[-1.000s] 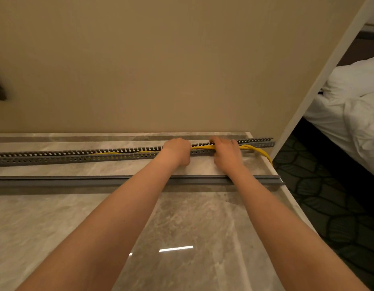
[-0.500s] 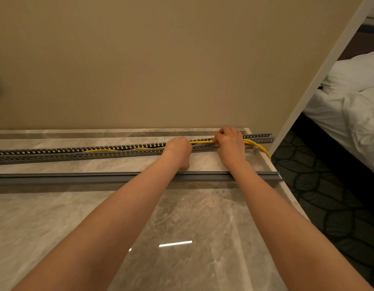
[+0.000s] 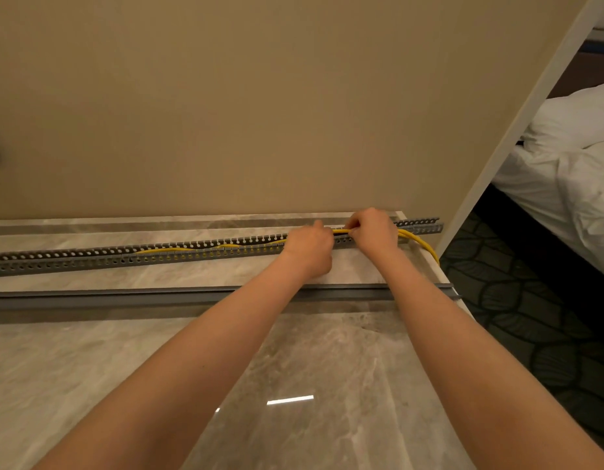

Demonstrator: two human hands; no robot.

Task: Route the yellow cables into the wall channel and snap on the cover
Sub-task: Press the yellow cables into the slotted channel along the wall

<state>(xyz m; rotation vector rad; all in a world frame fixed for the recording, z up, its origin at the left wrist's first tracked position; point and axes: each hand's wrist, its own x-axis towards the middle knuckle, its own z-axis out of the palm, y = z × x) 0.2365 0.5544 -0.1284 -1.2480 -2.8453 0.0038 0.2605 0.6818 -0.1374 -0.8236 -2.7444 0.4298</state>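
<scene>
A long grey slotted channel [image 3: 90,257] lies on the marble top along the wall. Yellow cables [image 3: 417,240] run inside it from about its middle to the right, then curve out over the top's right edge. My left hand [image 3: 309,247] sits over the channel with curled fingers pressing on the cables; the fingertips are hidden. My right hand [image 3: 373,230] pinches the cables just to its right, above the channel. The grey cover strip [image 3: 124,295] lies loose, parallel to the channel and nearer to me, passing under both forearms.
The beige wall [image 3: 259,96] rises directly behind the channel. The marble top [image 3: 327,368] ends at its right edge, with dark patterned carpet [image 3: 531,317] below. A bed with white linen [image 3: 571,171] stands at the far right.
Both hands have shifted right along the channel. More yellow cable now lies inside the channel to the left of my left hand.
</scene>
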